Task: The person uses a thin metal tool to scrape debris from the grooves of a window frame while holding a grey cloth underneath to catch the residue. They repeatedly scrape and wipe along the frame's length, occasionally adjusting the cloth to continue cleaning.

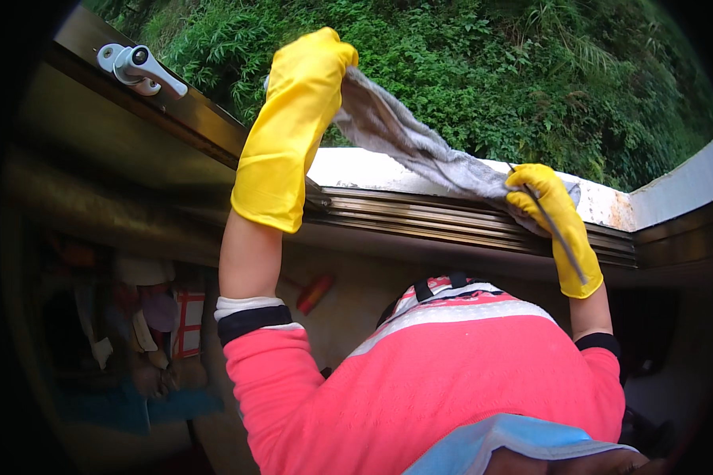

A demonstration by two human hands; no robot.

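Observation:
My left hand (312,56), in a long yellow rubber glove, is raised at upper centre, closed on one end of a grey plush cloth (416,139). The cloth hangs twisted and slants down to my right hand (535,187), which wears the same kind of glove and grips its other part by the window tracks. A thin dark strip (554,228) passes under the right fingers and along the glove's cuff; what it belongs to cannot be told. Below the cloth run the metal window tracks (422,217), with a white outer ledge (368,166) behind them.
A white window handle (145,71) is fixed to the brown metal frame (208,127) at upper left. Dense green plants (451,71) grow outside. Indoors, a red brush head (315,294) and several hanging items (148,320) show dimly below the window.

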